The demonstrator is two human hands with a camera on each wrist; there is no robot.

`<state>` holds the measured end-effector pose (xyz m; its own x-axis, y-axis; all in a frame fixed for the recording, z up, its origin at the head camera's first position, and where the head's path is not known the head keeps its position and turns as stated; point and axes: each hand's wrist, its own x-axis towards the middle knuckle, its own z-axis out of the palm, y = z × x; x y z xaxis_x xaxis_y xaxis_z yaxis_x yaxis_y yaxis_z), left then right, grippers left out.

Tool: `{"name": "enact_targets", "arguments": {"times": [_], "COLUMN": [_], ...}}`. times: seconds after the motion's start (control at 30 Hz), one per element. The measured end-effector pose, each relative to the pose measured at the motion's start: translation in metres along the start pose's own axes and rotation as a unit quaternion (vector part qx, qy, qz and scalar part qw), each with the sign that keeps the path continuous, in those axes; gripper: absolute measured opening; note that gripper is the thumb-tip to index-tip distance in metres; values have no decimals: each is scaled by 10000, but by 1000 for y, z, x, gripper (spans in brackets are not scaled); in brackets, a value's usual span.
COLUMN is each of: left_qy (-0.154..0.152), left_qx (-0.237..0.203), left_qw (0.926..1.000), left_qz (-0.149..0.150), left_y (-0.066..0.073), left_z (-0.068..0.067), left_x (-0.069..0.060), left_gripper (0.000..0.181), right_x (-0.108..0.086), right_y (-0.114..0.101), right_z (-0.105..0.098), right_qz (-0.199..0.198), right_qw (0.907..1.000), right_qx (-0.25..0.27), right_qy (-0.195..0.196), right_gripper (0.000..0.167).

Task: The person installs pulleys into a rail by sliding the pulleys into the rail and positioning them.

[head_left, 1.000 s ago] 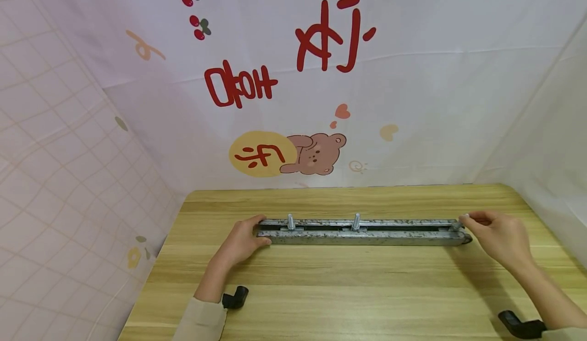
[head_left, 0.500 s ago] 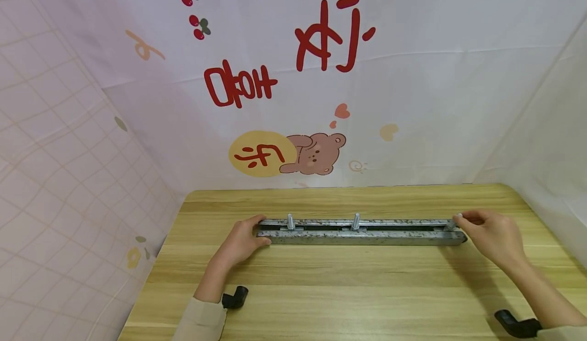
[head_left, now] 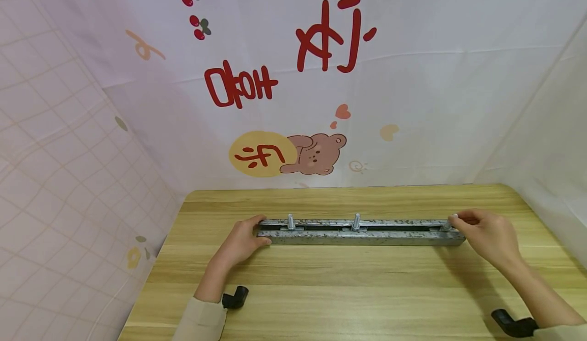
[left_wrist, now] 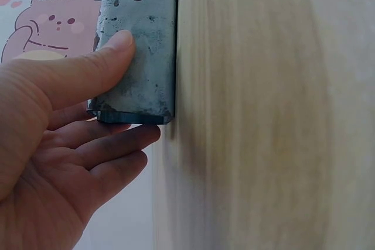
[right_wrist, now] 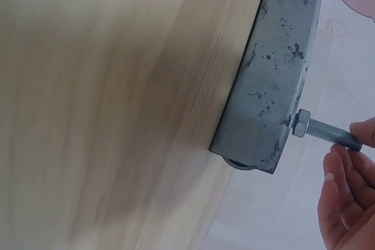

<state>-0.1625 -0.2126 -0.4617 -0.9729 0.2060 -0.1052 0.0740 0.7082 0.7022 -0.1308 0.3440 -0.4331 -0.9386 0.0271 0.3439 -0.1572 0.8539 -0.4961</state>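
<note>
A grey, dark-speckled steel channel [head_left: 390,238] with a slot along its top lies across the wooden table. My left hand [head_left: 242,239] grips its left end; in the left wrist view the thumb [left_wrist: 111,62] presses one side wall, with fingers at the end. Two threaded bolts, a left one [head_left: 291,222] and a middle one [head_left: 355,221], stand up from the slot. At the right end, my right hand [head_left: 490,236] pinches the tip of a third bolt [right_wrist: 331,133], which carries a hex nut [right_wrist: 302,123]. Beneath that end a rounded rim [right_wrist: 239,164] peeks out of the channel.
The wooden table [head_left: 348,290] runs toward the front. White printed cloth [head_left: 412,101] hangs behind it and along both sides. A black angled piece sits by each wrist, one at the left [head_left: 236,297] and one at the right [head_left: 514,323].
My right hand has moved a little left, sliding the third bolt along the slot. The round part that stuck out at the channel's right end has gone inward. The left hand stays put.
</note>
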Motion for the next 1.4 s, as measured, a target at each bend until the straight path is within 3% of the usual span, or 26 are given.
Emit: {"name": "enact_targets", "arguments": {"times": [0.73,1.4], "left_qy": [27,-20], "left_qx": [-1,-45], "left_qw": [10000,10000], "left_qz": [37,24], "left_y": [-3,-1], "left_z": [2,0], "left_x": [-3,0], "left_gripper": [70,70], "right_x": [0,3], "right_y": [-8,-12], "right_z": [5,5], "right_qz": [-218,-106], "right_qw": [9997,9991], "right_qx": [-39,174], "right_qy": [-80,-365], "right_gripper": [18,24]}}
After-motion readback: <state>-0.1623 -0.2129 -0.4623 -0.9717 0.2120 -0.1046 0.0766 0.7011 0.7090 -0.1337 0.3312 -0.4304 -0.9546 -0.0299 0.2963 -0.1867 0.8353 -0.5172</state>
